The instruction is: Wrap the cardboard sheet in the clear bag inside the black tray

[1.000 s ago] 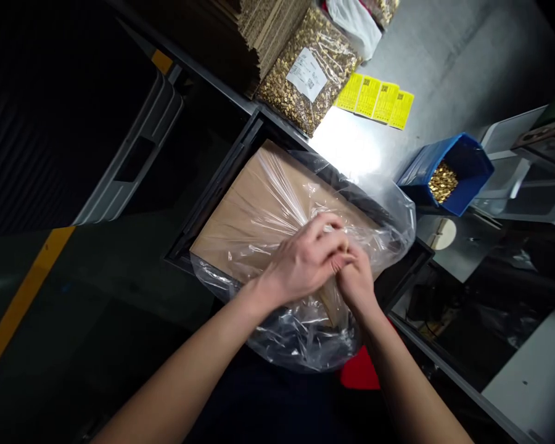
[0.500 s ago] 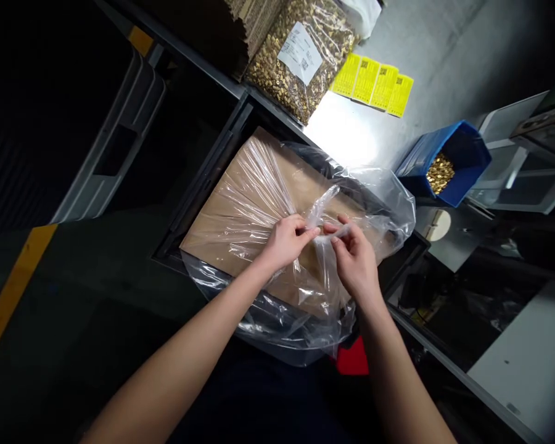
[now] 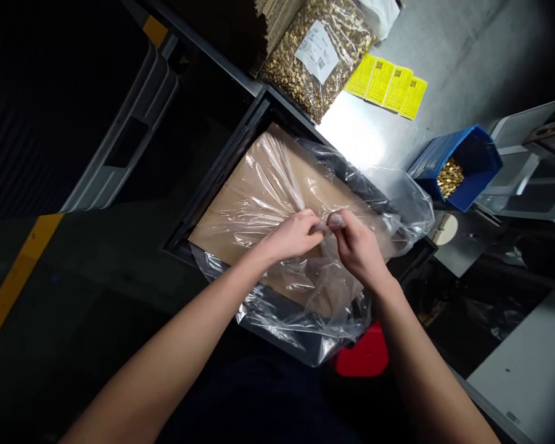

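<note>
A clear plastic bag stretches over a brown cardboard sheet inside a black crate. Its film is gathered in creases toward the middle, where both hands meet. My left hand is closed on the gathered film. Close beside it, my right hand grips a twisted end of the same film, a bit of which bulges over the thumb. Loose folds of the bag hang over the crate's near side and right corner. The fingertips of my left hand are partly hidden.
Beyond the crate, a metal table carries a labelled bag of small brass parts, yellow tags and a blue bin with brass pieces. A grey case stands at left. Something red sits below the crate.
The strip of film that stood up between my hands is now pulled tight and bunched in the fingers. Both hands have closed more firmly. The whole view has shifted slightly.
</note>
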A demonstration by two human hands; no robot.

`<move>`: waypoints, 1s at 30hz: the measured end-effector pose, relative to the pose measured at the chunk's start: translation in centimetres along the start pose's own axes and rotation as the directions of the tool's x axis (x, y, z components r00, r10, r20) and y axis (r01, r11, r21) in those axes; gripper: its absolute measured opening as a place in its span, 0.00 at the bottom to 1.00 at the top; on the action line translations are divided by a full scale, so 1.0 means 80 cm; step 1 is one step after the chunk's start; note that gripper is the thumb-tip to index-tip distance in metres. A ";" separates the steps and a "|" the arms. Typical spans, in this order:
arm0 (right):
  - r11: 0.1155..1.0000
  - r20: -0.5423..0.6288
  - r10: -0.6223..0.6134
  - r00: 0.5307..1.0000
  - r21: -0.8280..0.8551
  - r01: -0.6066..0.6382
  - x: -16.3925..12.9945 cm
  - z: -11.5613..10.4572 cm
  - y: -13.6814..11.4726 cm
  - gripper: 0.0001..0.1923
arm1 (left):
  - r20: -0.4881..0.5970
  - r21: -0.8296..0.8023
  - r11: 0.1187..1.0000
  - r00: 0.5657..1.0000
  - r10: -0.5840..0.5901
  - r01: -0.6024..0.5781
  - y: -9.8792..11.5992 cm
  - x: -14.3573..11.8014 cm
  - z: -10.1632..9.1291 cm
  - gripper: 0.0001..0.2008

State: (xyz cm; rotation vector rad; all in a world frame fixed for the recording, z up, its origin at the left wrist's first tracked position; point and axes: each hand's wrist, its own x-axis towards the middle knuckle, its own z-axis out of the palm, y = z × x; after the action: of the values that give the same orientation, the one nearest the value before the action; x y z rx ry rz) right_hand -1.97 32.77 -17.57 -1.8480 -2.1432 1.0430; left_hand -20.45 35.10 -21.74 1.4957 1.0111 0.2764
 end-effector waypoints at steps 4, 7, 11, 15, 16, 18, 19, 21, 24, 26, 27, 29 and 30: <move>0.909 -0.220 0.307 0.926 0.355 -0.217 0.004 0.030 0.001 0.14 | -0.196 0.059 0.997 0.979 0.062 -0.051 0.003 -0.014 0.015 0.08; 0.912 -0.269 0.313 0.911 0.352 -0.209 0.004 0.038 -0.002 0.09 | -0.279 0.125 0.990 0.955 0.096 -0.063 0.009 -0.030 0.027 0.04; 0.962 -0.135 0.119 0.984 0.259 -0.081 -0.007 0.028 -0.003 0.13 | -0.316 0.178 0.982 0.941 0.119 -0.064 0.014 -0.038 0.033 0.05; 0.942 -0.045 0.192 0.980 0.290 -0.171 -0.029 0.018 0.008 0.14 | -0.450 0.125 0.992 0.891 0.062 -0.006 0.003 -0.023 0.013 0.08; 0.897 -0.013 0.243 0.970 0.384 -0.220 -0.033 0.016 0.012 0.14 | -0.488 0.138 0.990 0.871 0.052 0.018 -0.002 -0.019 0.004 0.09; 0.705 0.179 0.302 0.936 0.619 -0.346 -0.037 0.012 0.019 0.16 | -0.539 0.191 0.981 0.839 0.077 0.033 -0.009 -0.015 -0.015 0.09; 0.576 0.306 0.287 0.908 0.702 -0.419 -0.037 0.010 0.022 0.16 | -0.550 0.213 0.977 0.828 0.108 0.014 -0.011 -0.016 -0.023 0.08; 0.378 0.475 0.241 0.846 0.757 -0.533 -0.031 0.005 0.027 0.16 | -0.530 0.229 0.971 0.827 0.188 -0.074 -0.008 -0.021 -0.027 0.04; 0.304 0.525 0.212 0.824 0.766 -0.566 -0.016 0.000 0.032 0.16 | -0.274 0.259 0.930 0.903 0.331 -0.262 0.012 -0.035 -0.008 0.14; 0.333 0.526 0.205 0.825 0.755 -0.564 -0.010 -0.001 0.034 0.15 | -0.090 0.354 0.886 0.932 0.351 -0.299 0.030 -0.041 0.013 0.24; 0.352 0.528 0.204 0.824 0.746 -0.565 -0.008 -0.002 0.033 0.15 | -0.058 0.417 0.867 0.944 0.324 -0.272 0.039 -0.043 0.021 0.26; 0.397 0.518 0.210 0.829 0.729 -0.557 -0.010 -0.005 0.030 0.15 | -0.085 0.516 0.839 0.965 0.249 -0.171 0.053 -0.042 0.030 0.24; 0.437 0.501 0.210 0.839 0.720 -0.539 -0.012 -0.008 0.028 0.14 | -0.106 0.535 0.835 0.971 0.213 -0.125 0.057 -0.042 0.030 0.22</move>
State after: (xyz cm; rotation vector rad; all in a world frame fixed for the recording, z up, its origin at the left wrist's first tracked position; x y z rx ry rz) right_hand 0.40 32.18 -18.02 -1.6654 -0.8516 2.1475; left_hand -18.84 31.66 -16.91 2.0994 1.1412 0.2609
